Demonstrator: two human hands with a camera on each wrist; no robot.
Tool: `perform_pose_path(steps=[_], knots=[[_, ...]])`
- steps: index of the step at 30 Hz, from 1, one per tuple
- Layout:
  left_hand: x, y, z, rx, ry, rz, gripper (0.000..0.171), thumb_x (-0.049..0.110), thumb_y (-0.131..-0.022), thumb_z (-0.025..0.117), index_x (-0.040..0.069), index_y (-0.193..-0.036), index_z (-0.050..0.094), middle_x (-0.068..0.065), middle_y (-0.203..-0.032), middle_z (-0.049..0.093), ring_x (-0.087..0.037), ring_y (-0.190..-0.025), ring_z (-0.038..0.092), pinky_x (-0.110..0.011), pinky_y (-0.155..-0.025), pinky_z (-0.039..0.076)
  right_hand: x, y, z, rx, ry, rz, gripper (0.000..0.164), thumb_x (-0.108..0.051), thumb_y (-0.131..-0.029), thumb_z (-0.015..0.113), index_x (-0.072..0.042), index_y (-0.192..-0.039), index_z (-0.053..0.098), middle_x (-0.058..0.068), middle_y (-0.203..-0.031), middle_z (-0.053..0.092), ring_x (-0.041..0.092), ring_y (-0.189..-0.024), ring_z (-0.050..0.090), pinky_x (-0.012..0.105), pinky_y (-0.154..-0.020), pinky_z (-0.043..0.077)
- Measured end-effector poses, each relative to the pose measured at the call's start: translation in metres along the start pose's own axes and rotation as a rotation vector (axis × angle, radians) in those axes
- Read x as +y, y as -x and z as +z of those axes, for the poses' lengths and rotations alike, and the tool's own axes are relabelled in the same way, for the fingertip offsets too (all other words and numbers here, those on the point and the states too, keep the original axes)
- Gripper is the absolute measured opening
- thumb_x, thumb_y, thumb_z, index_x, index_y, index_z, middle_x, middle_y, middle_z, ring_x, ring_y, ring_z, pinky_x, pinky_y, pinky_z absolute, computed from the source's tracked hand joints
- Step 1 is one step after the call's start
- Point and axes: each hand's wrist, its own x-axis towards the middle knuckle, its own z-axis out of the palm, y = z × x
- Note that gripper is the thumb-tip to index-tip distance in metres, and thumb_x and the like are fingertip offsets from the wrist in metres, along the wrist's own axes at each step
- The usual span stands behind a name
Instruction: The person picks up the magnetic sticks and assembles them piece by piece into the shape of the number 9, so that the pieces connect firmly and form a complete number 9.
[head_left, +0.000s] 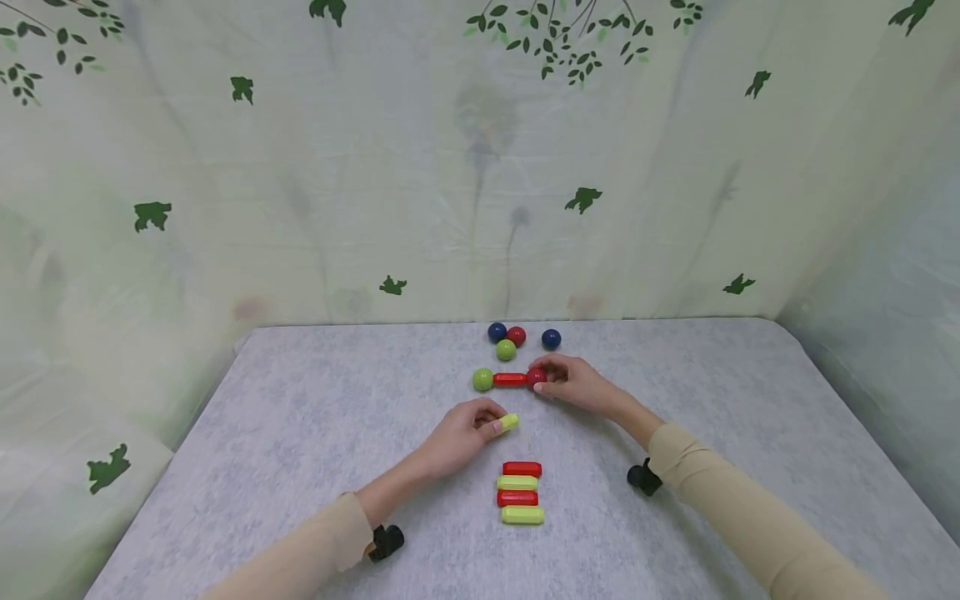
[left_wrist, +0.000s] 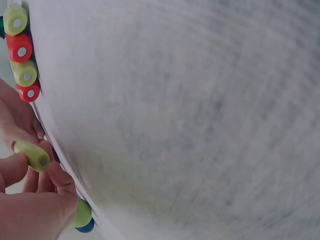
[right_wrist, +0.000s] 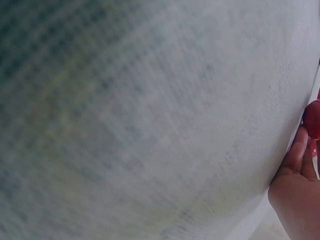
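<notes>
From my end, the biggest thing in view is the leaf-printed curtain (head_left: 420, 167), with the grey counter (head_left: 337, 375) in front of it. On the counter, the right hand (head_left: 576, 385) has thumb and fingers around a red ball (head_left: 536, 377), and the left hand (head_left: 461, 433) pinches a yellow stick (head_left: 509, 422), nearer me than that ball. The row of four sticks (head_left: 517, 482), red and yellow by turns, lies nearest me. The red ball sits at one end of a red stick (head_left: 510, 380), with a green ball (head_left: 482, 380) at the other; I judge that one link made, or nearly so. Beyond it are four loose balls (head_left: 506, 350), three bunched and one blue apart. I'd call it early: the pinched stick, the row and those balls look unused.
</notes>
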Motion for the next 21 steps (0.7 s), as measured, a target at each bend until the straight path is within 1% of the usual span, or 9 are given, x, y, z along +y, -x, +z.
perform_pose_path(steps=[3, 7, 9, 12, 16, 21], knots=[[-0.001, -0.001, -0.005, 0.061, 0.084, -0.059, 0.022, 0.012, -0.099, 0.059, 0.004, -0.119, 0.063, -0.002, -0.100, 0.063, -0.017, -0.088, 0.058, -0.032, -0.075, 0.050, -0.001, 0.001, 0.000, 0.001, 0.002, 0.004, 0.036, -0.017, -0.093, 0.070, -0.010, -0.127, 0.061, 0.005, -0.108, 0.060, 0.022, -0.097, 0.052, 0.032, -0.083, 0.047], [-0.004, -0.005, -0.012, 0.130, 0.188, -0.149, 0.028, 0.011, -0.097, 0.061, 0.001, -0.122, 0.060, -0.005, -0.096, 0.067, -0.018, -0.080, 0.058, -0.029, -0.068, 0.048, -0.002, 0.002, 0.000, 0.001, 0.010, 0.005, 0.036, -0.016, -0.093, 0.070, -0.010, -0.127, 0.061, 0.005, -0.107, 0.060, 0.023, -0.097, 0.052, 0.033, -0.082, 0.047], [-0.005, -0.007, -0.015, 0.162, 0.231, -0.187, 0.030, 0.011, -0.096, 0.063, 0.000, -0.123, 0.060, -0.005, -0.094, 0.069, -0.017, -0.075, 0.059, -0.028, -0.065, 0.047, -0.002, 0.002, 0.000, 0.003, 0.011, 0.012, 0.036, -0.016, -0.093, 0.070, -0.010, -0.127, 0.061, 0.005, -0.107, 0.059, 0.023, -0.098, 0.052, 0.032, -0.082, 0.047], [-0.007, -0.009, -0.016, 0.193, 0.267, -0.227, 0.031, 0.011, -0.095, 0.064, -0.002, -0.123, 0.059, -0.006, -0.091, 0.071, -0.017, -0.073, 0.060, -0.028, -0.063, 0.048, -0.002, 0.002, 0.000, 0.003, 0.012, 0.012, 0.036, -0.016, -0.093, 0.070, -0.010, -0.127, 0.061, 0.005, -0.108, 0.060, 0.022, -0.098, 0.052, 0.032, -0.082, 0.048], [-0.007, -0.012, -0.017, 0.218, 0.288, -0.255, 0.031, 0.010, -0.094, 0.064, -0.005, -0.121, 0.058, -0.008, -0.086, 0.071, -0.016, -0.069, 0.060, -0.027, -0.061, 0.048, -0.003, 0.002, 0.000, 0.000, 0.004, 0.005, 0.036, -0.015, -0.093, 0.069, -0.009, -0.127, 0.061, 0.005, -0.109, 0.060, 0.023, -0.098, 0.053, 0.033, -0.084, 0.048], [-0.006, -0.016, -0.018, 0.229, 0.302, -0.258, 0.030, 0.010, -0.094, 0.064, -0.006, -0.119, 0.059, -0.009, -0.080, 0.069, -0.016, -0.065, 0.058, -0.027, -0.059, 0.048, -0.003, 0.002, 0.000, -0.005, -0.001, 0.005, 0.035, -0.016, -0.093, 0.070, -0.009, -0.127, 0.061, 0.005, -0.109, 0.060, 0.022, -0.098, 0.053, 0.032, -0.084, 0.047]])
